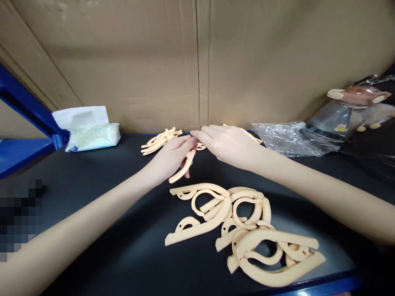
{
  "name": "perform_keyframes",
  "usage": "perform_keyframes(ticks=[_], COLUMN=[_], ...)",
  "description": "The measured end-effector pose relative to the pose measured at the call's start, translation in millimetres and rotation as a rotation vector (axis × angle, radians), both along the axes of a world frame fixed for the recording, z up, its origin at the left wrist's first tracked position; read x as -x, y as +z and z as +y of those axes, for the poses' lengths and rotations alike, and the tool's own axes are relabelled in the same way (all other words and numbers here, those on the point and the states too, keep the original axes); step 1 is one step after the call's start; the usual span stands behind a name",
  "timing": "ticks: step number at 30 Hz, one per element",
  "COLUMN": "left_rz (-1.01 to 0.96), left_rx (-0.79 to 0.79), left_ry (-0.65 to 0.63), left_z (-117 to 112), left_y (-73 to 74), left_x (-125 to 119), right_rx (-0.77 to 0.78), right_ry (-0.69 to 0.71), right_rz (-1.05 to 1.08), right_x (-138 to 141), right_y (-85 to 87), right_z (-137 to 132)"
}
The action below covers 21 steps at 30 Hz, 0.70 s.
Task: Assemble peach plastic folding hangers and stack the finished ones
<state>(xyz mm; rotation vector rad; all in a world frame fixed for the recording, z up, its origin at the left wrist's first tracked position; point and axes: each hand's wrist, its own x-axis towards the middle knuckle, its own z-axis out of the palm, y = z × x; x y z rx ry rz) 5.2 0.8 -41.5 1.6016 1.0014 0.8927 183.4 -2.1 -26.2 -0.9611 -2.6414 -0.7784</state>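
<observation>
My left hand (pixel 174 156) is closed round a curved, cream-coloured flat piece (pixel 182 170) that hangs down from its fingers. My right hand (pixel 226 144) meets it fingertip to fingertip, its fingers pinched at the top of the same piece. Both hands hover above the black table (pixel 92 197). In front of them lies a heap of larger cream curved pieces (pixel 247 230) with holes and loops. Behind the hands lies a pile of small cream offcuts (pixel 160 140).
A pack of tissues (pixel 89 129) sits at the back left by a blue shelf frame (pixel 27 111). Crumpled clear plastic (pixel 286 137) and a bagged toy figure (pixel 354 107) lie at the back right. A cardboard wall (pixel 197 61) closes the back.
</observation>
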Motion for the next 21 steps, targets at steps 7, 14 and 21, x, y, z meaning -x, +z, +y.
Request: perform_keyframes(ticks=[7,14,21], left_rz=[0.207,0.436,0.532], left_rx=[-0.154,-0.378,-0.478], left_ry=[0.094,0.245,0.252], left_z=[-10,-26,7], left_y=[-3.7,-3.3,13.7], left_x=[-4,-13,12], right_rx=[0.066,0.131,0.415], right_ry=[-0.147,-0.2,-0.297], right_rz=[-0.113,0.063,0.282], right_x=[10,22,-40], right_y=[-5.4,-15.3,3.9], right_z=[-7,-9,50])
